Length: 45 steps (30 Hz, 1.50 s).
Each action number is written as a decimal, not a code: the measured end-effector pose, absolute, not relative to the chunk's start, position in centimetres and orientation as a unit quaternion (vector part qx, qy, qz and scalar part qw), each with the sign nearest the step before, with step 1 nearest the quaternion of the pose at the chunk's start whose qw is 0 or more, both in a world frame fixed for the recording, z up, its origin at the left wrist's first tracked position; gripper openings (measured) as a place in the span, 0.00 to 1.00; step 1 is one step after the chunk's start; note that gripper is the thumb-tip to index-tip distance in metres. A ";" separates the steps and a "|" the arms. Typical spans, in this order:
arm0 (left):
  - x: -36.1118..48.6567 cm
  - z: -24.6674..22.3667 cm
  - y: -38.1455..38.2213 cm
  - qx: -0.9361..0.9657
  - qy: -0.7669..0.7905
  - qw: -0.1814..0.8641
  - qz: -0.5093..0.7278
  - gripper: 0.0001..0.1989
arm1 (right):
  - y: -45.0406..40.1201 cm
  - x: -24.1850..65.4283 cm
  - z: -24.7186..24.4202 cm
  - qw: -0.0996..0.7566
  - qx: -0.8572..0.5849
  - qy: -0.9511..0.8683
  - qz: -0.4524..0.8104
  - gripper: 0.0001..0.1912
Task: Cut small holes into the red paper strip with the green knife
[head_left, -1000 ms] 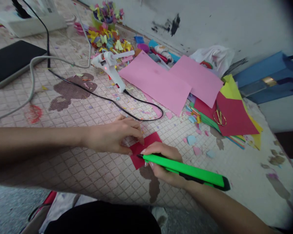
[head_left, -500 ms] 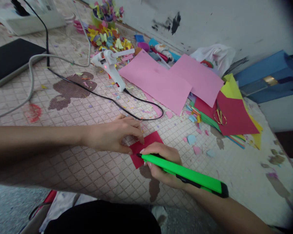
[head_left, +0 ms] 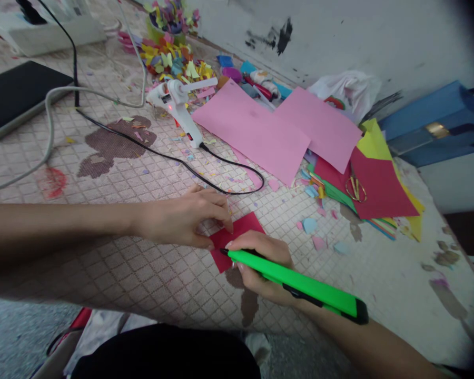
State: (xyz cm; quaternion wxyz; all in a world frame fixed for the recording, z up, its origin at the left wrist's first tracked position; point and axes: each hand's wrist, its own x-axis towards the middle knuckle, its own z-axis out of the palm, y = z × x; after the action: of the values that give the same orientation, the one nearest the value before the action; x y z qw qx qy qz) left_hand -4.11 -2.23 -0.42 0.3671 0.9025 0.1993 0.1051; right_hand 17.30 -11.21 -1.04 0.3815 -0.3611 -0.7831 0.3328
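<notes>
A small piece of red paper [head_left: 242,225] lies on the quilted tablecloth in front of me. My left hand [head_left: 199,216] rests at its left side, with thumb and forefinger apart and their tips pressing on the paper. My right hand [head_left: 263,263] is closed around a bright green utility knife [head_left: 300,281] with a black slider and black end. The knife's dark tip touches or hovers just over the red paper, close to my left thumb; I cannot tell which. Its blade is too small to make out.
Beyond my hands stands a white glue gun [head_left: 181,110] with a black cord [head_left: 237,192]. Pink sheets [head_left: 256,126], gold-handled scissors [head_left: 355,188] on red paper, and coloured scraps [head_left: 309,225] lie to the right. A black flat device [head_left: 23,95] sits far left.
The green knife and my right hand have shifted very slightly left. My left hand and the red paper look unmoved.
</notes>
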 end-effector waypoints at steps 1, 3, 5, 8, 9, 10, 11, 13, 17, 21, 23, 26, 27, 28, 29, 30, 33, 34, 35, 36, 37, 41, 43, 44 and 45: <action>-4.1 -0.4 -2.2 0.902 0.200 0.368 0.104 0.16 | -11.2 17.3 -1.1 0.381 -0.360 -0.784 0.333 0.15; -4.2 -0.5 -2.2 0.902 0.199 0.368 0.106 0.16 | -11.3 17.4 -1.0 0.379 -0.357 -0.786 0.334 0.15; -4.2 -0.5 -2.2 0.903 0.195 0.366 0.107 0.15 | -11.3 17.4 -0.9 0.379 -0.354 -0.787 0.334 0.14; -4.2 -0.5 -2.1 0.904 0.193 0.365 0.108 0.15 | -11.2 17.3 -0.7 0.383 -0.356 -0.786 0.330 0.14; -4.2 -0.4 -2.2 0.904 0.194 0.365 0.107 0.15 | -11.2 17.3 -0.6 0.384 -0.358 -0.785 0.328 0.14; -4.1 -0.4 -2.2 0.904 0.195 0.366 0.105 0.16 | -11.1 17.3 -0.6 0.383 -0.359 -0.785 0.329 0.14; -4.1 -0.4 -2.2 0.904 0.196 0.367 0.103 0.16 | -11.1 17.2 -0.6 0.384 -0.360 -0.784 0.329 0.14; -4.1 -0.4 -2.2 0.903 0.197 0.367 0.102 0.16 | -11.1 17.2 -0.6 0.385 -0.362 -0.782 0.331 0.14; -4.2 -0.5 -2.2 0.905 0.193 0.365 0.105 0.16 | -11.1 17.2 -0.8 0.385 -0.359 -0.784 0.327 0.14; -4.2 -0.5 -2.1 0.906 0.191 0.363 0.107 0.16 | -11.2 17.3 -0.8 0.381 -0.364 -0.786 0.323 0.14; -4.2 -0.6 -2.1 0.905 0.193 0.365 0.106 0.16 | -11.2 17.2 -0.7 0.377 -0.367 -0.787 0.322 0.14; -4.2 -0.6 -2.1 0.903 0.196 0.367 0.104 0.16 | -11.3 17.1 -0.6 0.373 -0.372 -0.788 0.318 0.15; -4.2 -0.6 -2.1 0.903 0.197 0.367 0.104 0.16 | -11.3 17.1 -0.5 0.372 -0.375 -0.788 0.316 0.15; -4.2 -0.6 -2.2 0.903 0.198 0.367 0.104 0.17 | -11.4 17.0 -0.5 0.372 -0.381 -0.786 0.314 0.15; -4.2 -0.6 -2.2 0.903 0.198 0.367 0.104 0.17 | -11.5 17.0 -0.6 0.371 -0.386 -0.786 0.311 0.15; -4.2 -0.6 -2.2 0.903 0.197 0.366 0.106 0.16 | -11.6 17.0 -0.6 0.368 -0.389 -0.786 0.308 0.15; -4.2 -0.6 -2.2 0.904 0.198 0.364 0.106 0.16 | -11.8 16.9 -0.9 0.361 -0.384 -0.798 0.292 0.16; -4.3 -0.6 -2.2 0.904 0.200 0.363 0.105 0.16 | -11.8 16.9 -1.0 0.361 -0.378 -0.802 0.288 0.16; -4.3 -0.7 -2.2 0.904 0.201 0.362 0.104 0.16 | -11.8 17.0 -1.1 0.362 -0.374 -0.805 0.286 0.16; -4.3 -0.7 -2.2 0.905 0.203 0.361 0.102 0.17 | -11.8 17.0 -1.1 0.362 -0.374 -0.804 0.288 0.15; -4.3 -0.7 -2.2 0.904 0.204 0.361 0.099 0.17 | -11.8 17.0 -1.1 0.363 -0.375 -0.801 0.293 0.15; -4.3 -0.6 -2.1 0.904 0.206 0.363 0.095 0.21 | -11.9 17.2 -0.8 0.375 -0.406 -0.771 0.314 0.12; -4.3 -0.6 -2.1 0.905 0.203 0.362 0.097 0.21 | -12.0 17.3 -0.6 0.376 -0.415 -0.766 0.317 0.11; -4.2 -0.7 -2.1 0.905 0.202 0.361 0.099 0.21 | -12.1 17.3 -0.5 0.373 -0.418 -0.765 0.318 0.11; -4.2 -0.7 -2.1 0.905 0.201 0.360 0.102 0.20 | -12.1 17.3 -0.5 0.371 -0.420 -0.764 0.319 0.11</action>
State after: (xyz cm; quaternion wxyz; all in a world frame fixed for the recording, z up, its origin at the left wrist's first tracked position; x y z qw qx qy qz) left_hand -4.24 -2.13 -0.68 0.3597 0.9054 0.2013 0.1016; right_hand 17.34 -12.11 -0.47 0.3714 -0.4197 -0.7642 0.3193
